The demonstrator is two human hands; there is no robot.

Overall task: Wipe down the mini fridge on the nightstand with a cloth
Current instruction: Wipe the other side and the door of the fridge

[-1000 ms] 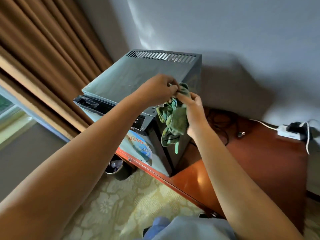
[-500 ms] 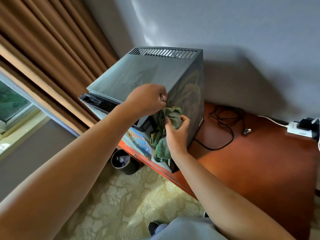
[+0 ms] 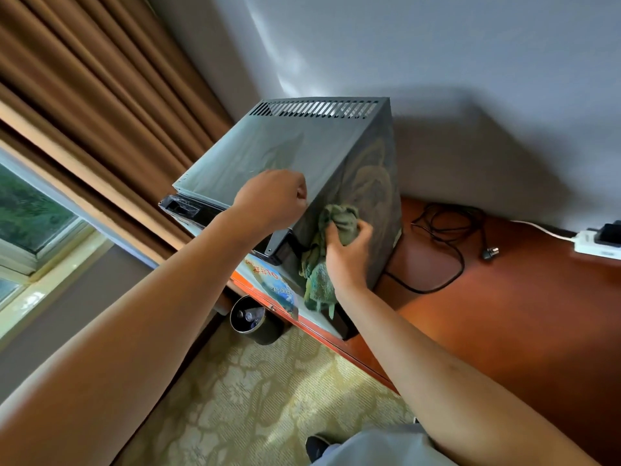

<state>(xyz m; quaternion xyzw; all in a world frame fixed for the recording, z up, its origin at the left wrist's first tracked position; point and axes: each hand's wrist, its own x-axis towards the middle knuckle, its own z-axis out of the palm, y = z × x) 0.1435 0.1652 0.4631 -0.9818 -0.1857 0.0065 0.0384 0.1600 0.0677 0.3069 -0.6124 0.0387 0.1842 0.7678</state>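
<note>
trailing beside the mini fridge (image 3: 302,153), a loose black cord (image 3: 450,250) crosses the nightstand (image 3: 521,331).

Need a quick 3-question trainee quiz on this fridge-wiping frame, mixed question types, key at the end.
1. True or false: the right hand presses the green cloth against the side panel of the mini fridge.
2. Multiple choice: the left hand is A) gripping the cloth, B) curled at the fridge's top front edge, C) holding the plug.
3. Fill in: the small bin stands on the ____ below the nightstand.

Key: 1 true; 2 B; 3 carpet.
</note>
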